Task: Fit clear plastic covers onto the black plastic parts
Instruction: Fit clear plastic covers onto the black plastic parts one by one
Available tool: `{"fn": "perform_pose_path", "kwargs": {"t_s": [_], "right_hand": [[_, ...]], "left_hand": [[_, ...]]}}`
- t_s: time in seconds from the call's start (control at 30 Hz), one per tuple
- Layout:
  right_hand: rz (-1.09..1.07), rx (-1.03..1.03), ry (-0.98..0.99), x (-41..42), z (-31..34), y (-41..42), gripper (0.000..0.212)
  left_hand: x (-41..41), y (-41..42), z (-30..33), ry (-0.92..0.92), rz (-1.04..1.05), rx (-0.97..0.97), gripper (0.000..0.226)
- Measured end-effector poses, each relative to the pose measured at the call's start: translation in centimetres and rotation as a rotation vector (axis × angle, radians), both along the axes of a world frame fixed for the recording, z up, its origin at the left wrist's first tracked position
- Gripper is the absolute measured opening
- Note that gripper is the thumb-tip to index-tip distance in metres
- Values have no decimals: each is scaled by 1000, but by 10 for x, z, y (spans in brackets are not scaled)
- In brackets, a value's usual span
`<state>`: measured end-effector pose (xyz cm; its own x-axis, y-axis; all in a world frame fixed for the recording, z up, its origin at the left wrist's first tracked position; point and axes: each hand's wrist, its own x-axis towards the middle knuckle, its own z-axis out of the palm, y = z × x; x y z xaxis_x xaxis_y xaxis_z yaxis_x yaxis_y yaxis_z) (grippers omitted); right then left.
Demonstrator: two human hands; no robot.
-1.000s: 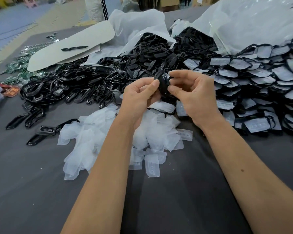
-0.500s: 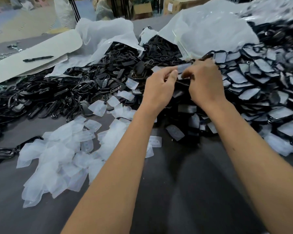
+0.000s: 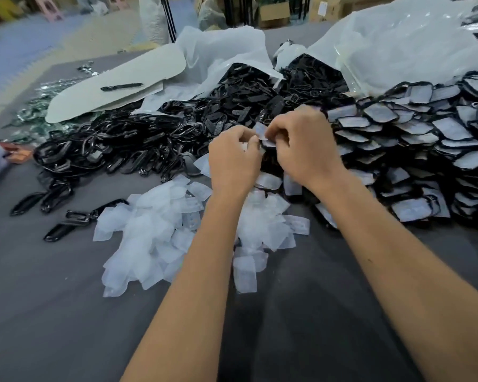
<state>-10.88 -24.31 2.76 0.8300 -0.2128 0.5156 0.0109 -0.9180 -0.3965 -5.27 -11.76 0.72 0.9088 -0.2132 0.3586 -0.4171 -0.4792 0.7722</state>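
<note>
The cover [image 3: 260, 131], a thin clear film, sits pinched between both hands above the middle of the table [image 3: 53, 312], over a black part [image 3: 269, 144] held underneath. It looks featherlight, floppy and slick, so best taken by its edges. Left hand [image 3: 233, 158] and right hand [image 3: 305, 146] both curl tight on it. Loose covers [image 3: 149, 224] lie below, black parts [image 3: 138, 144] left, finished ones [image 3: 414, 133] right; open room only toward the near edge

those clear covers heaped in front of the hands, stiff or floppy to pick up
Probably thin and a bit floppy: the clear covers lie crumpled and overlapping. Likely very light and slippery, since the heap has spread loosely over the table.
</note>
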Motion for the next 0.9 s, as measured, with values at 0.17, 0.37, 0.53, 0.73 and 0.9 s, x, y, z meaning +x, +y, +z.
{"fn": "perform_pose_path", "kwargs": {"t_s": [0.17,0.37,0.53,0.73,0.9], "right_hand": [[188,-55,212,30,-21,54,30],[279,-205,277,54,-29,92,33],[299,-130,323,60,-28,108,21],[324,-32,411,57,-31,112,21],[177,-35,293,58,-37,104,10]], "left_hand": [[24,72,-14,6,200,326,34],[34,110,-22,85,237,410,32],[41,120,-16,121,363,352,35],[43,124,-13,163,430,322,22],[39,124,-5,67,504,171,37]]}}
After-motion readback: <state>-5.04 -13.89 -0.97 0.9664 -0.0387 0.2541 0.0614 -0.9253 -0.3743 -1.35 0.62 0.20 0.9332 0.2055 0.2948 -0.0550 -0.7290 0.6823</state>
